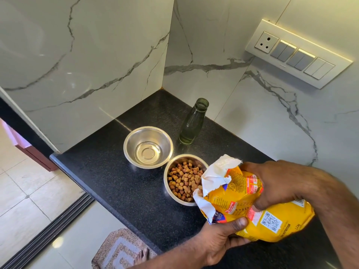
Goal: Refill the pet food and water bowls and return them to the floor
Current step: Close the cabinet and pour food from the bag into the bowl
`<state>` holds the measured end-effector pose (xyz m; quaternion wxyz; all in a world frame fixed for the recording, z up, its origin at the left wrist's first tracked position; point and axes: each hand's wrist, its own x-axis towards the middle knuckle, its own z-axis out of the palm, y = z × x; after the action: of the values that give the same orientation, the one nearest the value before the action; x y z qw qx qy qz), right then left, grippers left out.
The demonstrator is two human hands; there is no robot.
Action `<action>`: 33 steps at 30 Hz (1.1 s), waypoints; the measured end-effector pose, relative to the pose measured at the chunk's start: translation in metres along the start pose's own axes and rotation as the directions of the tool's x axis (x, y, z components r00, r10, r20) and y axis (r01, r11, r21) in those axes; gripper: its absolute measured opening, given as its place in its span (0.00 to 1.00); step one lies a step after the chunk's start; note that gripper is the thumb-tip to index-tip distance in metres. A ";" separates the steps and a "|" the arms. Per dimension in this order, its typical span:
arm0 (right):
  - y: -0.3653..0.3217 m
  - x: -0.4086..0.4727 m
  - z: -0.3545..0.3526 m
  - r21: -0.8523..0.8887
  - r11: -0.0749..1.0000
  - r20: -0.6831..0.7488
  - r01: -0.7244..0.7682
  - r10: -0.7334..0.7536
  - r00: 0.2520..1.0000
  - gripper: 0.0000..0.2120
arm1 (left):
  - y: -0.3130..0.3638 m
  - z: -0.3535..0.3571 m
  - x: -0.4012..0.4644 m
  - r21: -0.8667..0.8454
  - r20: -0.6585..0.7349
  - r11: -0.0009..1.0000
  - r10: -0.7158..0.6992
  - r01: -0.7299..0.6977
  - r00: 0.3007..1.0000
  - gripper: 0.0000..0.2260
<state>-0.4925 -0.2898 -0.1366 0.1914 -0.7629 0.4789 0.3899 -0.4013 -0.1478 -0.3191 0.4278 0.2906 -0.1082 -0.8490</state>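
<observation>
A yellow pet food bag (pixel 250 208) is tilted with its torn open mouth over a steel bowl (pixel 167 189) on the black counter. Brown kibble (pixel 183 180) fills this bowl, and a few pieces show at the bag's mouth. My right hand (pixel 275 183) grips the bag from above. My left hand (pixel 219 239) holds it from below, thumb pressed on the lower edge. A second steel bowl (pixel 148 146) with a little water in it stands just behind and to the left. An uncapped glass bottle (pixel 191 123) stands upright behind the bowls.
The black granite counter (pixel 108 171) sits in a corner of marble-look walls, its front edge running diagonally. A switch and socket panel (pixel 297 53) is on the right wall. Below lie a tiled floor, a patterned mat (pixel 118 249), a bare foot (pixel 141 257) and a door track (pixel 48 233).
</observation>
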 end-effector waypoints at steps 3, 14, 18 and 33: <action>0.002 0.001 0.001 -0.002 1.000 0.008 -0.014 0.014 1.000 0.50 | -0.001 0.001 0.001 0.010 -0.011 1.000 -0.001 0.001 1.000 0.29; 0.009 0.006 0.002 0.023 1.000 -0.007 0.016 -0.016 1.000 0.51 | 0.003 0.002 0.006 0.017 -0.017 0.999 0.032 -0.032 0.999 0.28; 0.010 0.007 0.002 0.047 0.998 -0.009 0.033 -0.032 0.999 0.50 | 0.004 -0.001 0.006 0.026 -0.023 0.999 0.040 -0.040 0.999 0.30; 0.022 0.009 0.009 0.100 0.994 -0.034 0.043 -0.040 0.999 0.50 | 0.008 -0.002 0.008 0.069 -0.021 0.997 0.047 -0.045 0.999 0.31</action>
<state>-0.5135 -0.3000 -0.1476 0.2300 -0.7683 0.4848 0.3489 -0.3987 -0.1594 -0.3201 0.4382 0.3123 -0.1392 -0.8313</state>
